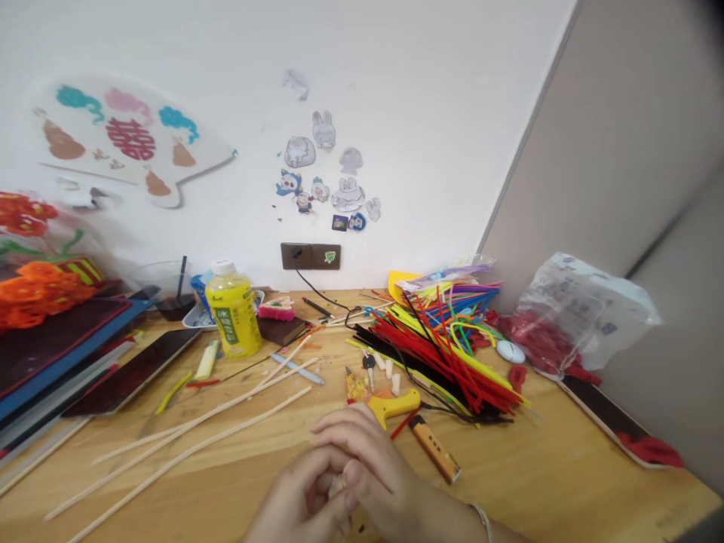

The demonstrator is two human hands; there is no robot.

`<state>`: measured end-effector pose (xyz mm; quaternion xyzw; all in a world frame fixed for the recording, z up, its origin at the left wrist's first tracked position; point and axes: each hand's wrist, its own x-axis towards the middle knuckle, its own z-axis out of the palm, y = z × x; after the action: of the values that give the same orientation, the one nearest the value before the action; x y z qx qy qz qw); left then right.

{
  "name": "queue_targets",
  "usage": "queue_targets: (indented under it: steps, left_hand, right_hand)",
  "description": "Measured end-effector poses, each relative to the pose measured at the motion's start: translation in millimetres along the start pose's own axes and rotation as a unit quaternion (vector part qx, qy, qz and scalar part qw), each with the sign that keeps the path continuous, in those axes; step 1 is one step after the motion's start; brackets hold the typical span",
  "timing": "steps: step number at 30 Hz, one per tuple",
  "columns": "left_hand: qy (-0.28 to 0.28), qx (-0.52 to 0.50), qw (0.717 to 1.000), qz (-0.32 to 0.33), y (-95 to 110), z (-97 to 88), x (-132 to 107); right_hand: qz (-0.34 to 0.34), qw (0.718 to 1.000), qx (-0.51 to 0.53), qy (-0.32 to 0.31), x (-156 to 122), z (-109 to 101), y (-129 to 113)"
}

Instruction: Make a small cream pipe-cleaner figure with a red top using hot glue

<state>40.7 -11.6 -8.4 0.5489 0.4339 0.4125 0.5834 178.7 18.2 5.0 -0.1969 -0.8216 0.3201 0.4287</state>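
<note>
My left hand (pixel 305 494) and my right hand (pixel 378 460) are pressed together low in the view, above the front of the wooden table (pixel 226 490). Fingers of both curl inward, right over left, with thumbs meeting. Something small and pale may sit between them, but the fingers cover it and I cannot name it. Just beyond the fingertips lies a yellow glue gun (pixel 396 407) with its cord. An orange lighter (pixel 435 449) rests beside my right hand. Several short pale glue stick-like pieces (pixel 395 385) and a key (pixel 369 362) lie behind the glue gun.
Red, black and yellow pipe cleaners (pixel 446 354) are heaped at right. Long thin wooden sticks (pixel 192 430) cross the left side. A yellow bottle (pixel 233 313), a tablet (pixel 133 369) and orange craft flowers (pixel 39 294) stand or lie farther left. A clear plastic bag (pixel 582 309) is by the partition.
</note>
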Motion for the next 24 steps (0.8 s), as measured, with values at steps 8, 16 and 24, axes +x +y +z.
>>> queue_targets:
  steps: [8,16,24]
  left_hand:
    - [0.005,0.015,1.000,0.003,-3.9,-1.0,0.0]
    - [0.000,0.002,1.000,0.001,-2.7,0.4,0.3]
    - [0.002,-0.003,1.000,-0.001,-3.6,0.5,1.1]
  right_hand:
    - [-0.006,1.000,-0.014,0.004,1.4,0.8,0.2]
    - [0.006,1.000,-0.011,-0.008,0.9,0.4,1.2]
    - [0.005,1.000,-0.002,-0.007,-0.4,1.8,1.9]
